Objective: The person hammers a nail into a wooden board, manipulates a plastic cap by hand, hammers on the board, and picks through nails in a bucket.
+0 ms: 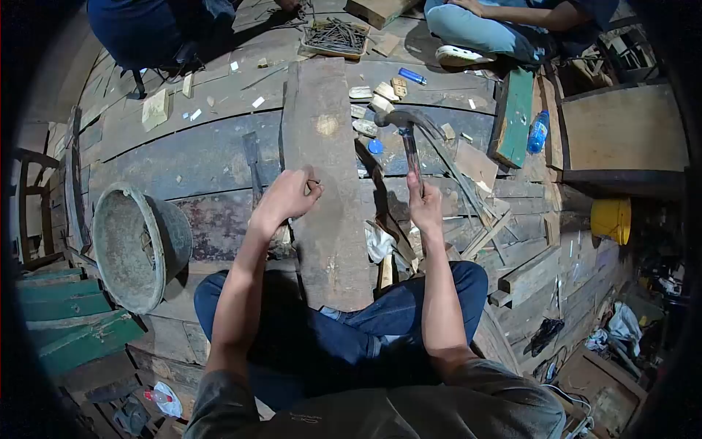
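My right hand (425, 207) is wrapped round the handle of a claw hammer (410, 150), which is raised with its metal head pointing away from me. A long, worn wooden plank (319, 241) lies lengthwise before my crossed legs. My left hand (287, 196) is over the plank's left edge, its fingers curled in a pinch. Whatever those fingers hold, if anything, is too small or hidden to name. A dark, flat-ended strip or tool (253, 157) lies just beyond my left wrist.
A tray of nails (335, 36) stands at the plank's far end, near two seated people. A grey bucket (131, 245) is at my left. Wood scraps (384, 95), a blue lighter (412, 75), a green block (514, 121) and a blue bottle (538, 132) lie on the floorboards.
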`<state>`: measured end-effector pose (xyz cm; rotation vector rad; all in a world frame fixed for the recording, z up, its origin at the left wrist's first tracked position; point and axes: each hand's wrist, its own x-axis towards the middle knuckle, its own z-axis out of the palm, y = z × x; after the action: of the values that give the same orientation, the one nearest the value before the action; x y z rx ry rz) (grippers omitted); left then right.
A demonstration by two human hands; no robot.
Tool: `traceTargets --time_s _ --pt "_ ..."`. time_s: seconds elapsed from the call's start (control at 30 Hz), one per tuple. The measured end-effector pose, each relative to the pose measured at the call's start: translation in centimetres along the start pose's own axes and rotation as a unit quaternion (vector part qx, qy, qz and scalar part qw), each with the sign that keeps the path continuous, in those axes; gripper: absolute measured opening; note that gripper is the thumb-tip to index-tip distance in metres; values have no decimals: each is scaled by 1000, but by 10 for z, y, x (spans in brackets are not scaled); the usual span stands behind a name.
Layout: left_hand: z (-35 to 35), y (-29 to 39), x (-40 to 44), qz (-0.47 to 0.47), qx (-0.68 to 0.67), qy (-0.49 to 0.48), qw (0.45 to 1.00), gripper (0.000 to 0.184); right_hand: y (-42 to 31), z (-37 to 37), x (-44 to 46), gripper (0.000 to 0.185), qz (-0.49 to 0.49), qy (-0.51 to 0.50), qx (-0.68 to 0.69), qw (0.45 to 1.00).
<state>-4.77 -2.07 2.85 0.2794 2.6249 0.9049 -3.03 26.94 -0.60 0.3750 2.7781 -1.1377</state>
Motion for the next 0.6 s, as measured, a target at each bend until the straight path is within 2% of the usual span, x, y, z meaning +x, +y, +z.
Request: traceTargets --time_s 0.07,0.17,0.3,0.47,0.5,0.6 --pt "-1 3 0 -13 7 -5 1000 26 1 1 1 60 35 -25 -18 999" --pt "-2 5 -1 -27 4 -11 1000 26 30 23 4 66 65 -11 -125 990" --pt "5 -5 0 2 -14 12 1000 26 22 12 4 67 80 -31 -98 991" --pt "-1 2 -1 -12 7 -4 1000 26 -4 -18 0 59 68 -38 -58 995" --pt "-1 2 0 -12 10 -4 1000 26 -4 -24 1 54 43 -56 -99 993" --pt "2 -1 0 12 -6 18 1000 25 -5 -41 -2 43 54 -92 -108 988"
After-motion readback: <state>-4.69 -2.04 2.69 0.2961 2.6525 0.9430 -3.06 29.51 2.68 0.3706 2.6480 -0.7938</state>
